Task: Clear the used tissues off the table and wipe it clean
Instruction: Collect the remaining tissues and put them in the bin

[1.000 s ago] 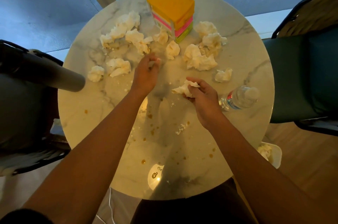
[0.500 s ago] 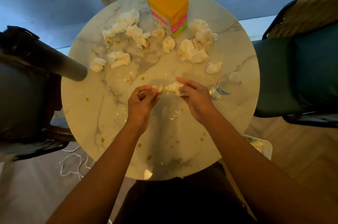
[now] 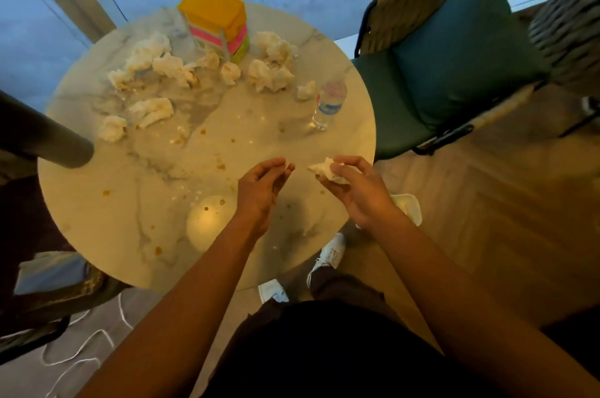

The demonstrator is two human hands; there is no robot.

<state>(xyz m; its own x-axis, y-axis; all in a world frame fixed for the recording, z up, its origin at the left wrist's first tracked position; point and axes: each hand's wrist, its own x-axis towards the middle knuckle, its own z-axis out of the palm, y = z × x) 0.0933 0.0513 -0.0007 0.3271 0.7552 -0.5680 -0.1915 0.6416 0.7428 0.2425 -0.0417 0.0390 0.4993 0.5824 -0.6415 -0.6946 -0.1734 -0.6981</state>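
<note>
Grey-blue floor-length windows back a round, marble-patterned tabletop (image 3: 107,203) in the head-camera view, its pale surface dotted with brown spots and crumbs. Beside it on the right stands a dark green cushioned chair (image 3: 454,73). At the far edge of the table sits a stack of boxes in orange, pink and green (image 3: 216,24), ringed on both sides by a scatter of crumpled white used tissues (image 3: 152,110). A clear plastic water bottle with a blue label (image 3: 329,104) stands upright near the right rim. On the wooden floor just beyond the near right rim lies a white container (image 3: 409,206), mostly hidden behind the wrist; what it holds cannot be told.

The person's right hand (image 3: 360,191) hangs at the table's right rim with fingers curled round a crumpled white tissue wad (image 3: 324,168). The left hand (image 3: 263,185) hovers over the table, fingers loosely bent, with a tiny white scrap (image 3: 287,165) pinched at its fingertips.

Judging by this, the step in hand is carrying a first load off the table, and most of the job remains. Done well, both pieces would go into one hand and drop squarely into the container, if that is the bin. Later loads should be gathered several wads at a time, working from the far cluster inward. The bottle and boxes likely need lifting before the wipe, so the spots beneath are reached.
</note>
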